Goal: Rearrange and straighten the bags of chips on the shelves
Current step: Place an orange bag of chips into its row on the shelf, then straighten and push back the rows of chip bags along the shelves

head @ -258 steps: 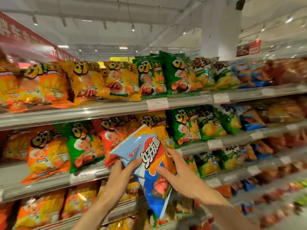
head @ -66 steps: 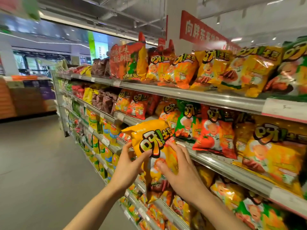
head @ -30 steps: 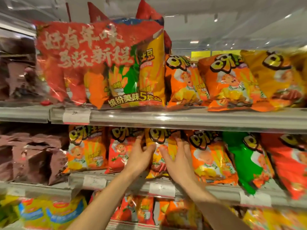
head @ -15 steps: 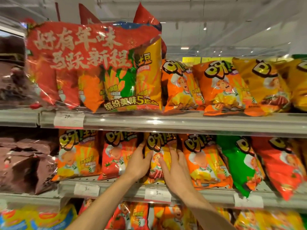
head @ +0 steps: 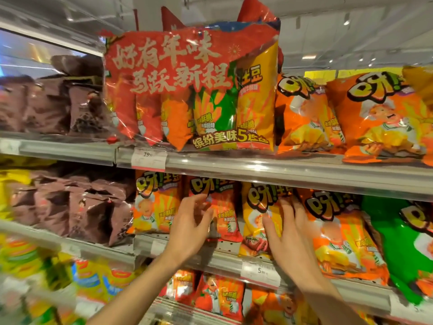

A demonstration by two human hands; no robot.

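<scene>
On the middle shelf (head: 293, 181) a yellow bag of chips (head: 260, 219) stands upright in the row, between a red bag (head: 222, 207) on its left and an orange bag (head: 337, 233) on its right. The right hand (head: 290, 240) lies against the yellow bag's right edge, fingers fairly straight and spread, pressing rather than gripping. The left hand (head: 189, 228) hovers in front of the red bag with fingers loosely curled and holding nothing; whether its fingertips touch the bag I cannot tell, since that part of the picture is soft.

Judging from how things lie, the yellow bag looks placed in its slot and this step is close to done: it faces forward and sits roughly level with its neighbours, though its lower edge hangs a little over the shelf lip. What seems left here is a final nudge back and square. Beyond that, plenty of the task remains. The orange bag and the green bag (head: 398, 249) further right lean and sag forward over the shelf edge, and on the top shelf (head: 281, 165) the orange bags (head: 379, 118) beside the big red multipack (head: 192, 90) also tilt outward. The lower rows are too blurred to judge
</scene>
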